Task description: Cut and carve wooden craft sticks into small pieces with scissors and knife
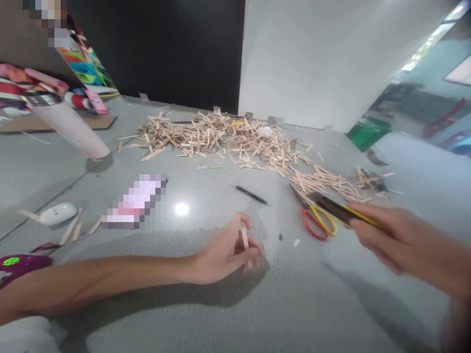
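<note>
My left hand [235, 252] rests low over the grey table, its fingers closed around a short flat wooden stick [245, 238]. My right hand [397, 235] is raised at the right and grips a long black and yellow tool [346, 211]; motion blur hides its exact kind. Just beyond the tool's tip lie scissors [315, 223] with one red and one yellow handle loop. A slim black pen [252, 195] lies on the tabletop ahead of my left hand.
A wide heap of wooden sticks [206, 135] spreads along the back by the black and white panels. On the left are a pale pink bottle [73, 127], a phone [136, 201], a white mouse [58, 214] and a purple device [22, 267]. A green bin [369, 133] is beyond the right edge.
</note>
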Demonstrator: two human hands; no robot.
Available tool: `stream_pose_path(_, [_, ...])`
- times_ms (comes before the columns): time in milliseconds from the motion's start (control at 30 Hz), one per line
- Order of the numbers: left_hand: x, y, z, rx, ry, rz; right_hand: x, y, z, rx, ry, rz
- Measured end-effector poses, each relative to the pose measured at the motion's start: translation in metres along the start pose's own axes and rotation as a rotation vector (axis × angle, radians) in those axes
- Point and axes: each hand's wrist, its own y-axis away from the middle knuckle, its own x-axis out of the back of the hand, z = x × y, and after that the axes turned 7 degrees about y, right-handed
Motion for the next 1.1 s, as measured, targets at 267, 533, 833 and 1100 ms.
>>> stream_pose_path(267, [0.014,-0.002,0.005,-0.046,-0.656,0.007,-0.067,-0.096,-0.017,-0.003,0.253,-0.024])
stream_pose_path(533, [0.026,-0.005,0.033,-0.566,-1.071,-0.179,-0.094,-0.106,-0.016,0.047,0.273,-0.012])
stream_pose_path(833, [0.012,0.002,0.096,-0.330,-0.679,0.110,-0.081,-0.111,0.019,-0.233,0.491,-0.123])
stream_pose_path(1100, [-0.009,0.011,0.142,-0.314,-0.554,0.224,-0.088,-0.106,0.026,-0.285,0.386,0.123])
